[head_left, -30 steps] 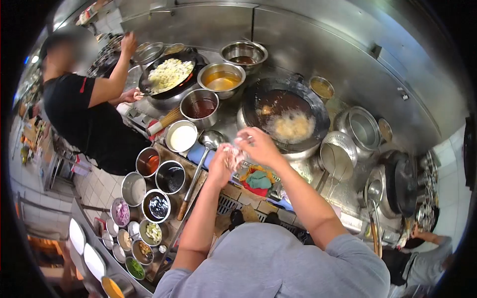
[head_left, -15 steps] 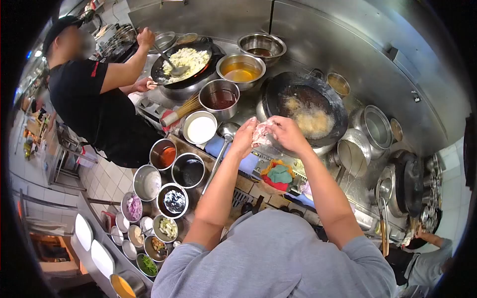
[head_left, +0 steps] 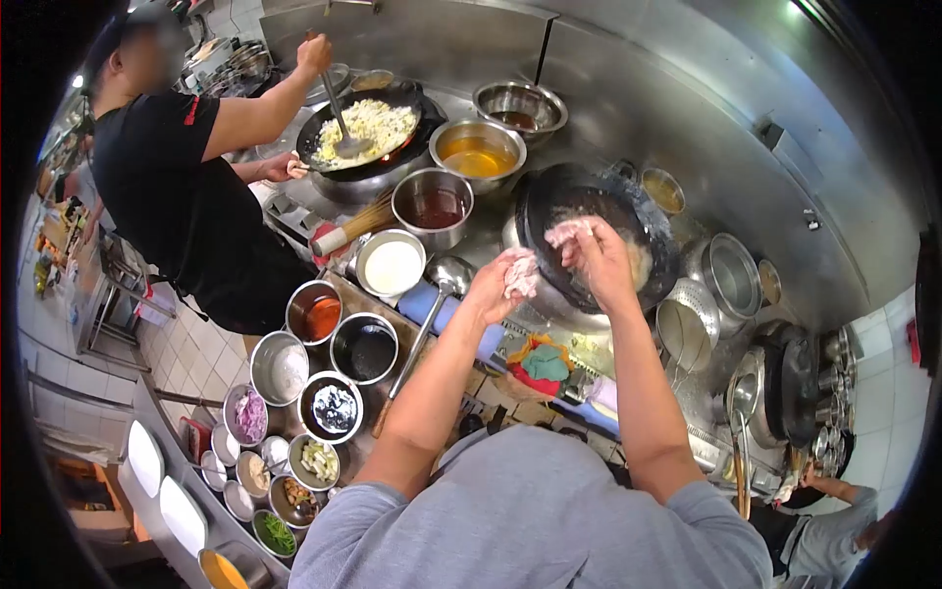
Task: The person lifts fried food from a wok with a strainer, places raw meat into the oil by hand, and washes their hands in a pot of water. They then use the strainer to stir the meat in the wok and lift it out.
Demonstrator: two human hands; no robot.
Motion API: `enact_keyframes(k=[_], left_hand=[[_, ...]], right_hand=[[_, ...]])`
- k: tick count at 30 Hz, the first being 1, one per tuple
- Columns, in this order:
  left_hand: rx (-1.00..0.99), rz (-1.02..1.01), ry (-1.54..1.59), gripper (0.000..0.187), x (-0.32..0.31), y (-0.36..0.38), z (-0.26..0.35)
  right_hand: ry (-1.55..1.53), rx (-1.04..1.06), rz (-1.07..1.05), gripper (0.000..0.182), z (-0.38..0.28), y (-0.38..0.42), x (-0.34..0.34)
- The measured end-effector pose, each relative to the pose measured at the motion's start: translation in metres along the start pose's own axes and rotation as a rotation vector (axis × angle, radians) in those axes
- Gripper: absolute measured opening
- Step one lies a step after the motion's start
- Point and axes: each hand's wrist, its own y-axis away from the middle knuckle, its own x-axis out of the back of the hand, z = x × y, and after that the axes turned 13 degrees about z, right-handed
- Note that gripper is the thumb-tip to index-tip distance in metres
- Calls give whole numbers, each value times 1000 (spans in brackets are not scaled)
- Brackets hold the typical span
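My left hand [head_left: 494, 292] is closed around a clump of pale pink raw meat [head_left: 522, 276], just in front of the wok's near rim. Over the black wok [head_left: 538, 211], my right hand [head_left: 606, 267] pinches a separate pale pink piece of raw meat [head_left: 566, 232] between its fingertips. Behind that hand, part of the bubbling oil and some pale frying food [head_left: 641, 263] show inside the wok. Most of the wok's contents are hidden by my right hand.
A co-worker [head_left: 186, 177] stirs yellow-white food in another wok [head_left: 314, 128] at left. Metal pots hold orange oil [head_left: 478, 155], dark red liquid [head_left: 432, 204] and white liquid [head_left: 392, 266]. A ladle [head_left: 451, 277] lies nearby. Perforated strainers [head_left: 690, 324] stand right of my wok.
My hands have moved apart, splitting the meat between them. My right hand has gone forward over the wok with one piece, while my left keeps the rest.
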Motion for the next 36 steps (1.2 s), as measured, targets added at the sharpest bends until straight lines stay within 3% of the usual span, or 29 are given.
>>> enact_keyframes(k=[4,6,8,10,11,16,19,24,26,28,30,32,34,36], left_hand=[[28,-78,135,28,-2,4,6],[-6,-39,75,24,-10,1,6],[-150,109,-127,22,-22,3,6],[-168,143,-200,20,-31,10,11],[-156,160,-230,20,-33,11,12],[-110,86,-261,18,-29,19,12],[-173,179,-345,15,-21,13,0],[-310,295,-377,7,-6,2,-5],[-303,211,-342,6,-9,5,-3],[-204,80,-194,12,-16,10,3],[-72,70,-67,18,-28,19,9],[-58,47,-94,17,-40,29,13],[-36,34,-117,16,-38,27,11],[-123,78,-378,15,-24,17,3]], right_hand=[[-208,-78,-78,17,6,-4,6],[-181,-223,-99,19,12,-2,3],[-67,-190,-114,18,29,-7,-4],[576,59,-107,23,33,-5,-18],[660,194,-58,28,33,-5,-23],[317,-94,-119,26,50,-11,-17],[719,216,-191,18,48,-14,-14],[671,247,-55,18,38,-13,-17],[666,145,24,17,36,-8,-16],[603,128,44,12,45,-11,-11],[230,34,29,7,35,-16,-14],[376,75,-5,6,32,-19,-15],[606,309,-2,7,28,-17,-18],[634,369,36,8,18,-13,-19]])
